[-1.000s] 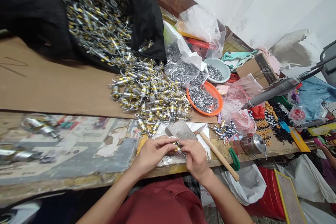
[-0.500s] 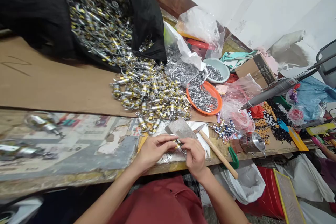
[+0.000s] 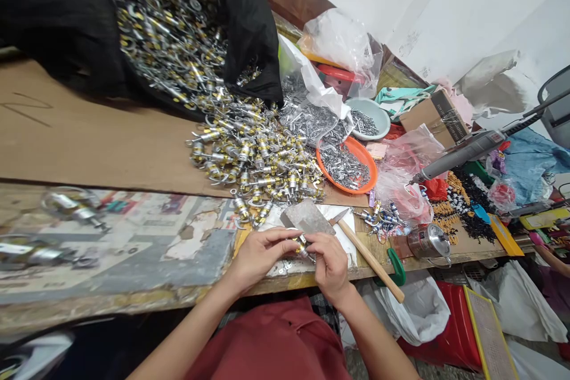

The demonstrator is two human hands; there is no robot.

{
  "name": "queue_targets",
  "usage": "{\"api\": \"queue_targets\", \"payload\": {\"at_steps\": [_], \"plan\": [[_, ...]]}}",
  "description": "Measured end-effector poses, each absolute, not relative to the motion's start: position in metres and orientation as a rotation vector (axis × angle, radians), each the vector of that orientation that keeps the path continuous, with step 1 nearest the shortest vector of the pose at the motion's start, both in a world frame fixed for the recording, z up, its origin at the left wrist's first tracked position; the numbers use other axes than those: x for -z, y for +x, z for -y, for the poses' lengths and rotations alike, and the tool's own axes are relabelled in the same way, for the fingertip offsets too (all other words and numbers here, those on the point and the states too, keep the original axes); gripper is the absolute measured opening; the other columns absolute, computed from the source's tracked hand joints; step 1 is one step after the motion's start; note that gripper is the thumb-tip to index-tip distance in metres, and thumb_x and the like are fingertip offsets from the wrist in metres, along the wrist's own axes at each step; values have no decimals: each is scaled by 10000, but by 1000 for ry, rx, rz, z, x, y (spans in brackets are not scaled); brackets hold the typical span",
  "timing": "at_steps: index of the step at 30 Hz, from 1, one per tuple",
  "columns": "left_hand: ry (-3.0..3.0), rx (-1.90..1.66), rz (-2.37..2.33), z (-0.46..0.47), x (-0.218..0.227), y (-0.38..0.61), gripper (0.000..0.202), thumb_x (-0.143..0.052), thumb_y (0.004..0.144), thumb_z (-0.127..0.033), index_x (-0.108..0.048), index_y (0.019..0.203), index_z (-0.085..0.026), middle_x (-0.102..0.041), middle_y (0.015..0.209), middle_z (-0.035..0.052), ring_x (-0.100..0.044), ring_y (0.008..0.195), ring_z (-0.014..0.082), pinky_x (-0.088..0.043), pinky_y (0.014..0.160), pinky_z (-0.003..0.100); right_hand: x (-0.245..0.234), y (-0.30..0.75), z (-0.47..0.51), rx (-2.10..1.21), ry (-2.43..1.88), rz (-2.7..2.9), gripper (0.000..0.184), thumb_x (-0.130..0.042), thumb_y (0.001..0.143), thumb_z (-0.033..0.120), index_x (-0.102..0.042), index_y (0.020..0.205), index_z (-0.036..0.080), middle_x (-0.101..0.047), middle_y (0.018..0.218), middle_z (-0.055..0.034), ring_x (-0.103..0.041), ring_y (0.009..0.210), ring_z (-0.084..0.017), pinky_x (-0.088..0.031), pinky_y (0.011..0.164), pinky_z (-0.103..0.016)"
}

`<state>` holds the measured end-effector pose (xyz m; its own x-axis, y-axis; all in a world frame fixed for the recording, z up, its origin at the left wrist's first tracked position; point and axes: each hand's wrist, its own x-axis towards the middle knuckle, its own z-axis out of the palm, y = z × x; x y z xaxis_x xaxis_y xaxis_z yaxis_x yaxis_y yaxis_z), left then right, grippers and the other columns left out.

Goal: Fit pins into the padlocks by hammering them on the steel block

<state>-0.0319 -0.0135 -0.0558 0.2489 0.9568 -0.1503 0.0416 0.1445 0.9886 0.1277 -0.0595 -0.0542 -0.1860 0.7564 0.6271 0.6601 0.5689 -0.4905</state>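
Metal clip (image 3: 303,247) pinched by both hands nr table edge (image 3: 285,282).

No legible txt anywhere.

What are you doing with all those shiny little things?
Both hands work on one small silver-and-gold metal clasp at the near edge of the workbench. The left hand and right hand pinch it between their fingertips. Just behind lies a grey metal block and a wooden-handled hammer. A big pile of clasps spills from a black bag, beside an orange bowl of small metal bits.
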Motion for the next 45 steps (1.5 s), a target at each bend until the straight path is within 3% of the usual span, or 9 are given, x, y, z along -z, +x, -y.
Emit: {"api": "queue_targets", "payload": {"at_steps": [29,35,41,45], "plan": [[1107,-882,-1058,15,59,-32,224,-687,588,-317,-765,759,-195,-766,838,48,-694,787,231,-570,699,284,57,133,58,-158,-1108,1931,272,-390,822,27,-575,923,200,-693,954,-73,-636,915,-164,-531,798,-345],[1108,-825,-1068,18,65,-25,148,-656,613,-300,-732,652,-180,-733,660,30,-648,503,164,-545,514,248,60,132,57,-84,-1111,1936,264,-393,827,29,-575,906,203,-697,936,-67,-642,903,-163,-532,789,-332],[1139,-779,-1064,17,64,-25,178,-656,614,-325,-723,672,-170,-734,634,28,-664,534,185,-541,522,255,60,131,57,-96,-1103,1934,263,-392,832,34,-578,916,201,-695,946,-69,-642,909,-164,-534,785,-333],[1169,-795,-1114,20,62,-27,181,-663,609,-327,-724,685,-175,-739,627,27,-671,567,199,-542,555,264,54,132,59,-275,-1134,1853,247,-428,839,38,-589,936,197,-688,963,-76,-637,922,-164,-527,813,-336]]}}
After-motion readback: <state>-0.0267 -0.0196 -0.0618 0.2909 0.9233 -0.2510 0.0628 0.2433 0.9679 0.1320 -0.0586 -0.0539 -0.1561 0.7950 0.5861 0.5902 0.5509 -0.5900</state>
